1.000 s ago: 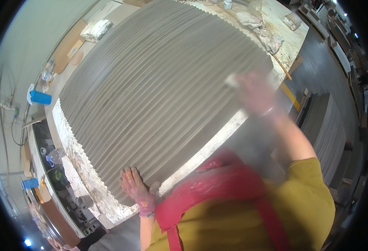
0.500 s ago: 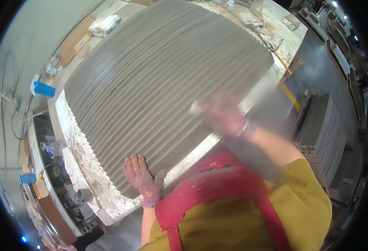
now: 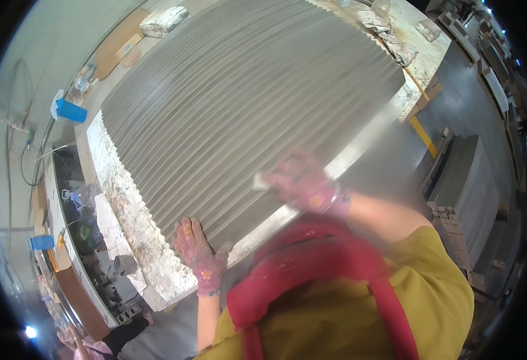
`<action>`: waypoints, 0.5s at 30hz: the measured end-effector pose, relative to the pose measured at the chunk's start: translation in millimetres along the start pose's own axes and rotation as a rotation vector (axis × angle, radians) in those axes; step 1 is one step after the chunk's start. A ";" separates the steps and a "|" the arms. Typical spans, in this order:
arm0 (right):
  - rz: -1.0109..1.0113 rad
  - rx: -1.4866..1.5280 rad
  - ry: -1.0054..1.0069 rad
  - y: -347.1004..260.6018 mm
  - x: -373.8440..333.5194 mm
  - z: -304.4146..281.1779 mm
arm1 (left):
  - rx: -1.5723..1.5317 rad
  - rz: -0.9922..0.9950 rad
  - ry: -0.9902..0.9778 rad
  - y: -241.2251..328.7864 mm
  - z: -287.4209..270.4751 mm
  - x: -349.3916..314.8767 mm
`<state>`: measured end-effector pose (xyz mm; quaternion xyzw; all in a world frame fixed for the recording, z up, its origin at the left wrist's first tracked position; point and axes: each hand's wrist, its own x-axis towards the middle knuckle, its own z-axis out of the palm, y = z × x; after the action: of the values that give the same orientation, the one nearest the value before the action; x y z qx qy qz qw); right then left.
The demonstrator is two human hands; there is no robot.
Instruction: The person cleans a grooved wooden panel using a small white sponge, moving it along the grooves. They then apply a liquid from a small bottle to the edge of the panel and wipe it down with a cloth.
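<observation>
A large grey ribbed panel (image 3: 245,102), with ridges running lengthwise across it, lies on the worktable in front of me. My left hand (image 3: 199,255), in a stained pink flowered glove, rests flat on its near left corner, fingers stretched out and holding nothing. Over the ribs closer to the near edge, my right hand (image 3: 302,183) is smeared by motion. Its fingers close round a small whitish piece (image 3: 260,181) that sticks out on the left; its exact kind is too blurred to tell.
The worktable's white-spattered surface (image 3: 137,210) shows left of the panel. A blue cup (image 3: 71,110) and a wrapped white bundle (image 3: 164,22) stand along the far left side. Crumpled rags (image 3: 398,49) lie at the back right. Stacked grey panels (image 3: 464,174) stand to the right.
My right hand has moved a little left along the ribs with the whitish piece. My left hand stays on the corner. The whole view has shifted slightly.
</observation>
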<state>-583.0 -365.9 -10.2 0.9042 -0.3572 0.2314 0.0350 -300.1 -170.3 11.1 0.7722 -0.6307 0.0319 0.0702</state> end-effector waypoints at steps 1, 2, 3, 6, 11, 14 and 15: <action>0.001 -0.067 -0.094 -2.5 1.1 -3.0 | -0.009 -0.016 0.006 -7.0 -0.3 -4.4; 0.035 -0.271 -0.038 35.4 1.4 -7.2 | -0.019 -0.037 0.012 -14.1 -1.1 -12.6; 0.227 -0.205 0.020 83.1 -10.8 -1.5 | -0.011 -0.046 0.008 -19.3 -1.9 -19.1; 0.396 -0.401 -0.027 157.9 -3.2 -33.1 | 0.016 -0.107 0.045 -28.6 4.6 -25.8; -0.131 0.249 -0.330 -45.5 35.3 -13.0 | -0.066 -0.148 0.064 -36.8 2.7 -33.2; -0.122 0.092 -0.230 -20.5 21.7 27.7 | -0.046 -0.143 0.066 -45.9 3.3 -36.2; 0.019 0.069 -0.162 22.1 25.1 30.9 | -0.047 -0.151 0.049 -45.5 0.8 -38.0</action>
<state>-569.5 -405.1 -28.8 0.9173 -0.3591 0.1700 -0.0274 -263.3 -124.7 1.9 0.8147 -0.5693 0.0305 0.1061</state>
